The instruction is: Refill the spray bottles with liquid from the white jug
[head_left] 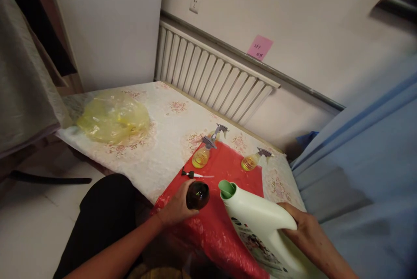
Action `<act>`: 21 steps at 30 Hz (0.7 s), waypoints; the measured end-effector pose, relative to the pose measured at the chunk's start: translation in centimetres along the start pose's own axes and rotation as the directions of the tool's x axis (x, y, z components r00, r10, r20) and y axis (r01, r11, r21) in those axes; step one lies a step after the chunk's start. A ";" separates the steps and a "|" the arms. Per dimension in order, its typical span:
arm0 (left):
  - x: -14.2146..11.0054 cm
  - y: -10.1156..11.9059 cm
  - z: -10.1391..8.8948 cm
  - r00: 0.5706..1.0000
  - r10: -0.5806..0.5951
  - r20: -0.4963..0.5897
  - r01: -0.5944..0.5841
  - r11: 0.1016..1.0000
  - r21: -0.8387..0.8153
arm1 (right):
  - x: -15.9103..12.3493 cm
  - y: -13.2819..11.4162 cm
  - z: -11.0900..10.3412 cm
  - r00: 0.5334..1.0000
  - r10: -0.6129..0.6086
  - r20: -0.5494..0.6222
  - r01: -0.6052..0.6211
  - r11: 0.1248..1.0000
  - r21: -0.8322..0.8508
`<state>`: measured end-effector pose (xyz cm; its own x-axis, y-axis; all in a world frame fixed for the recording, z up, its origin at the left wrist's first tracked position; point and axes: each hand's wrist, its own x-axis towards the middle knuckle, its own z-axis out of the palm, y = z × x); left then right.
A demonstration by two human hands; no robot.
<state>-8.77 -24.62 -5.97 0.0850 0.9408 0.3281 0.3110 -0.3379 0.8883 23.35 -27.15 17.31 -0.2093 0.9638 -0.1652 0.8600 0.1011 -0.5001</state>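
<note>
My left hand is wrapped round a dark brown bottle that has no pump on it. By its handle, my right hand grips a large pale green jug, tilted so its open green spout faces the bottle; a gap separates the two. Just beyond my left hand a black and white pump top with a clear tube lies on a red plastic sheet. Several spray bottles with grey triggers, among them a yellowish spray bottle and another spray bottle, stand farther back.
A crumpled yellow plastic bag lies on the left of the floral-covered table. A white radiator runs along the wall behind. Blue curtain hangs at the right, grey cloth at the left.
</note>
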 end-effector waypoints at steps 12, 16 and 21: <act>0.9 -1.6 2.4 0.996 0.005 0.089 0.000 0.998 -0.057 | -0.3 1.6 -0.3 0.998 -0.030 0.047 0.034 0.995 -0.091; 1.2 -2.3 2.7 0.992 0.039 0.120 -0.030 0.997 -0.073 | -0.1 1.7 -0.2 0.999 -0.014 0.043 0.017 0.996 -0.091; 1.1 -2.6 2.6 0.991 -0.014 0.130 0.021 0.998 -0.053 | 0.3 1.7 -0.1 0.997 -0.009 0.072 0.017 0.993 -0.114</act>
<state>-7.00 -22.63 -8.72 0.2027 0.9410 0.2711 0.2625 -0.3190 0.9107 24.82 -26.69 16.47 -0.2499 0.9427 -0.2210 0.9038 0.1452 -0.4027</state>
